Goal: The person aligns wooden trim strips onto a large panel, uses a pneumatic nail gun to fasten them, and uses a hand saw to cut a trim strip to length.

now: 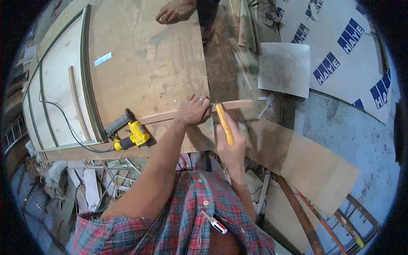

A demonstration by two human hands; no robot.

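A: In the head view, where does the thin wooden strip [170, 115] lie?

B: Flat on the big plywood sheet [144, 59], close to that sheet's near edge and running roughly along it. One end juts out past the sheet's right edge over the cluttered floor, likely so the free end can be worked without anything beneath it.

A: And the hands?

B: The left hand [193, 110] rests on the strip right at the sheet's right edge, fingers curled together and pressing down on the wood; a ring shows on one finger. It seems to pin the strip so that it cannot slide. The right hand [231, 146] sits just off the sheet's near right corner, fingers wrapped tight around the yellow-handled tool [224, 123]. The tool's tip meets the strip just beside the left hand's fingertips; the blade is too small to make out.

A: What else is on the sheet?

B: A yellow nail gun [129, 134] lies on its side near the sheet's near edge, left of the left hand, its black cable trailing away leftwards. It touches the strip's left end, or nearly so. At the sheet's far edge another person's bare foot [175, 11] stands on the wood. Off the sheet's right side lies a grey square panel [284, 70].
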